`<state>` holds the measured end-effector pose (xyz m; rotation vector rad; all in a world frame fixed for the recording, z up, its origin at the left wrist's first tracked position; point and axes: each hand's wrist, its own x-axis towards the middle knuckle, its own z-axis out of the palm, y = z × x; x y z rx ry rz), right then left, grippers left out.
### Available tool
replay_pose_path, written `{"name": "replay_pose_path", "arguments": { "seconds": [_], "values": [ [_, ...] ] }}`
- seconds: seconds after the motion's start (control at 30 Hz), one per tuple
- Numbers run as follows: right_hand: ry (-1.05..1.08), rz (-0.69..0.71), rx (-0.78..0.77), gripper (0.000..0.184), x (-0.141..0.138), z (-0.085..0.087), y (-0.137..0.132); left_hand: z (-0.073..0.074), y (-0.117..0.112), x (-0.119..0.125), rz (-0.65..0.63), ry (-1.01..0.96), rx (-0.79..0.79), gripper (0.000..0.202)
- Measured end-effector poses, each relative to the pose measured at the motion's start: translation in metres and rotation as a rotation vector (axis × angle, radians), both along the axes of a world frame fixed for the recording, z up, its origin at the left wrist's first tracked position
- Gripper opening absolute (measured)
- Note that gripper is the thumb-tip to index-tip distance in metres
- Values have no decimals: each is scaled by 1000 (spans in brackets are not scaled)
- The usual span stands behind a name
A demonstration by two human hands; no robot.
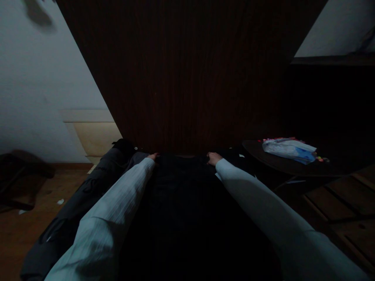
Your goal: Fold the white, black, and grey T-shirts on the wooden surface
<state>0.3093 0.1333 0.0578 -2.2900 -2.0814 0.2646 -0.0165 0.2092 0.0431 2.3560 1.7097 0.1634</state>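
Observation:
A wide black cloth [178,195], probably a garment, spreads between my forearms, its details lost in the dim light. At its far left corner my left hand [153,157] is closed, gripping the edge. My right hand [214,158] pinches the far right corner, level with the other hand. The fingertips of both hands are partly hidden. Beside my left arm lies a bulky dark grey garment [96,187] with folds and straps.
An upright dark wood panel [181,78] rises just beyond my hands. At the right, a white and blue plastic bag [290,150] rests on a rounded dark tabletop [272,162]. A dark chair or stool [20,179] stands on the wooden floor [67,187] at left.

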Motion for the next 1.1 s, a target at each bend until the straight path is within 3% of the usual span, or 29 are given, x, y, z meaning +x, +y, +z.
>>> {"name": "replay_pose_path", "arguments": {
  "seconds": [0.1,0.2,0.37,0.53,0.6,0.73,0.83,0.97,1.1],
  "values": [
    [-4,40,26,11,4,1,-5,1,-4,5,-5,73,-4,50],
    [-3,65,101,9,11,3,-11,5,-10,7,-28,98,39,40],
    [1,32,230,10,22,19,-7,29,-14,2,-22,78,161,32],
    [36,13,418,15,24,31,0,46,-12,1,83,16,290,37],
    [57,34,467,20,22,25,-2,43,-13,4,117,6,300,37],
    [70,47,417,25,16,4,-10,25,-19,8,136,30,226,31],
    [83,40,395,25,16,-3,-14,17,-28,7,172,51,174,42],
    [110,9,400,26,24,0,-26,20,-47,0,190,58,171,64],
    [219,65,380,22,34,0,-56,23,-82,-18,139,55,160,62]
  ]
}}
